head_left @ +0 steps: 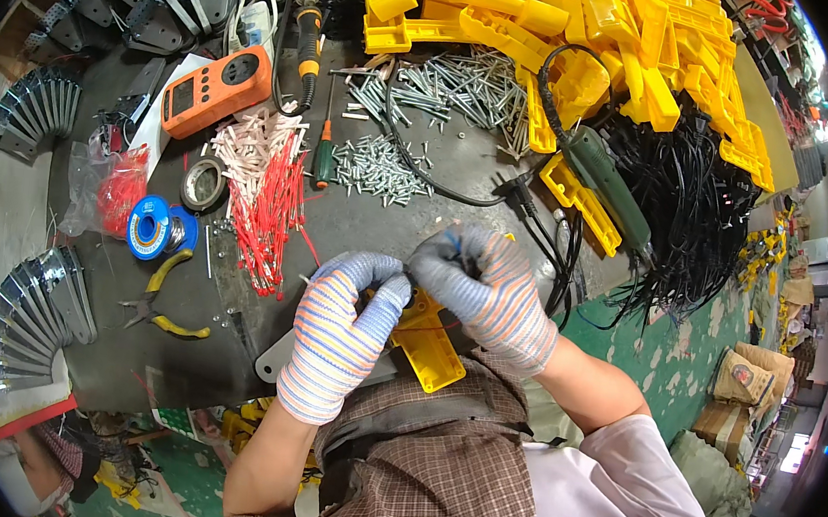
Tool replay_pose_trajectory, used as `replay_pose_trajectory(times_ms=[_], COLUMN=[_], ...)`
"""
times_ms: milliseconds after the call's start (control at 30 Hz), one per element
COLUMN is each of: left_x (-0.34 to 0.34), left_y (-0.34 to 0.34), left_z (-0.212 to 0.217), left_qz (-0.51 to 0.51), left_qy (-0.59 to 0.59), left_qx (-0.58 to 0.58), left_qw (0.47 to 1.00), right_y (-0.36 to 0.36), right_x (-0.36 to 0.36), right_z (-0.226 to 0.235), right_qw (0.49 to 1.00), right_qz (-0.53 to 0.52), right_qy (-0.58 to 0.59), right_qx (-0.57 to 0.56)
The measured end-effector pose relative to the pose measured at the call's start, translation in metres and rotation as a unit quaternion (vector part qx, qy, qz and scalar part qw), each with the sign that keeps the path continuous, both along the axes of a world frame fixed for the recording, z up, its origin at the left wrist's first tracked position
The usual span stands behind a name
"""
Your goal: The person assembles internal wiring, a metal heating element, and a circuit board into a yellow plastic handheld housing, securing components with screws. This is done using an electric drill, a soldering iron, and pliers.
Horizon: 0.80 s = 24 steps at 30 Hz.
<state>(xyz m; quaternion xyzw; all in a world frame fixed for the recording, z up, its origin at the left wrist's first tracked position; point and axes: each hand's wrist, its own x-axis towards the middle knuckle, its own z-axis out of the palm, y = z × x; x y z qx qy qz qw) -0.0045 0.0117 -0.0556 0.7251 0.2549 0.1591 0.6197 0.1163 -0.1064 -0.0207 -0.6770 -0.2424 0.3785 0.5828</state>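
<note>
Here your gloved left hand curls tight round the yellow plastic part, while your right hand pinches a blue wire at its top, pliers lying nearby.

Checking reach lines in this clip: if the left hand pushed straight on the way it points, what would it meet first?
Probably the right hand: the left hand points up-right along the yellow plastic part, fingertips nearly touching it.

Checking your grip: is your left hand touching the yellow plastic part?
Touching. The head view shows the gloved left hand wrapped over the yellow plastic part, fingers against its top edge.
</note>
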Motion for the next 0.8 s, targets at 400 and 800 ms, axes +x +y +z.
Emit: replay_pose_trajectory(times_ms=[400, 800], left_x=[-0.001, -0.002], left_y=[0.004, -0.019], left_z=[0.010, 0.003], left_qz=[-0.044, 0.066], left_qy=[0.048, 0.002], left_qx=[-0.061, 0.059], left_qw=[0.996, 0.996], right_y=[-0.016, -0.024], right_x=[0.026, 0.014], right_z=[0.008, 0.006], right_qw=[0.921, 0.979], right_qz=[0.163, 0.126], right_qy=[-0.351, -0.156], right_qx=[0.037, 0.043])
